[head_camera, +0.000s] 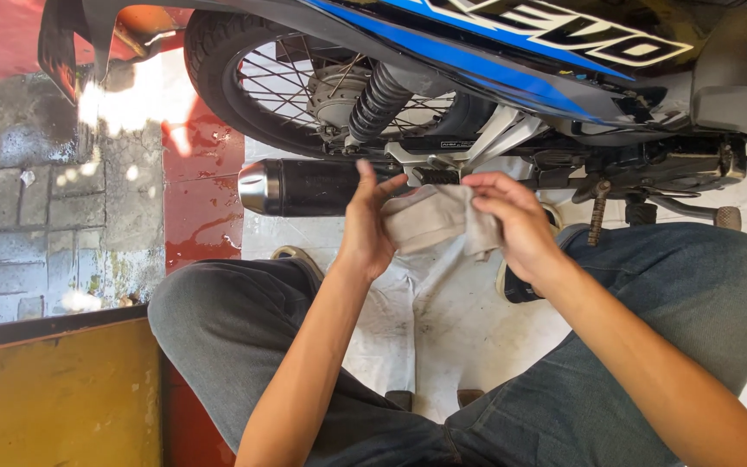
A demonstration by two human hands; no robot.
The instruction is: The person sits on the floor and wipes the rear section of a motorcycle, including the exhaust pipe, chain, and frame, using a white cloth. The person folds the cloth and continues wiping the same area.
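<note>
Beside a motorcycle's black exhaust [304, 186], left hand [365, 229] and right hand [516, 220] each pinch a soft, limp, light-looking rag [430, 216] by its ends.

one head-worn camera looks steeply down from close above the seated person's knees, facing a motorcycle [477, 95] just ahead on the floor [460, 329]

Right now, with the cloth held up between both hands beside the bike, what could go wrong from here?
The cloth hangs close to the exhaust pipe; if the pipe is hot, the left hand beside it might get burned. A loose corner could snag on the kick-starter lever near the right hand. The wet floor may be slippery.
</note>
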